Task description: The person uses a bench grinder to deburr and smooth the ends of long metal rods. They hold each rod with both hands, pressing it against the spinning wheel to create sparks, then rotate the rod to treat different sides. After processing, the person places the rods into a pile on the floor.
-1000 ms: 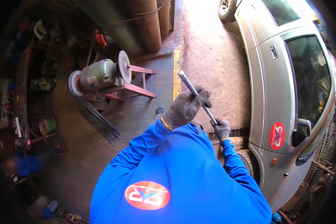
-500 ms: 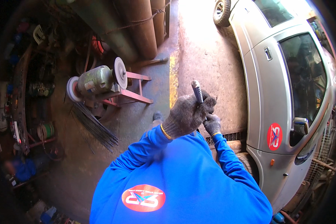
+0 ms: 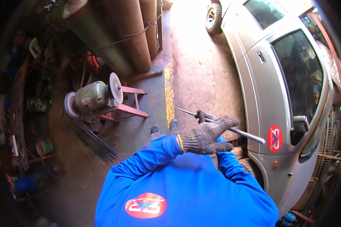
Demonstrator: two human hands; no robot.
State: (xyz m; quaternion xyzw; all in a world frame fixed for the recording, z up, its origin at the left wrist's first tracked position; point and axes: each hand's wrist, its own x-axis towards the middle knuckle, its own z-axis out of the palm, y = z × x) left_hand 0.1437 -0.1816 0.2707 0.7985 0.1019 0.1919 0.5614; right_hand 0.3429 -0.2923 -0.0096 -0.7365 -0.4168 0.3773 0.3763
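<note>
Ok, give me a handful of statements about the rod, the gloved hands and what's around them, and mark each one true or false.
1. The left hand, in a grey knit glove, is closed around the metal rod. True.
2. The rod stands upright. False: it lies nearly level, from upper left to lower right.
3. A silver car is parked to the person's right. True.
4. The bench grinder sits on a blue stand. False: its stand is pink-red.
5. The right hand is bare. False: its glove shows behind the left hand, on the rod.
</note>
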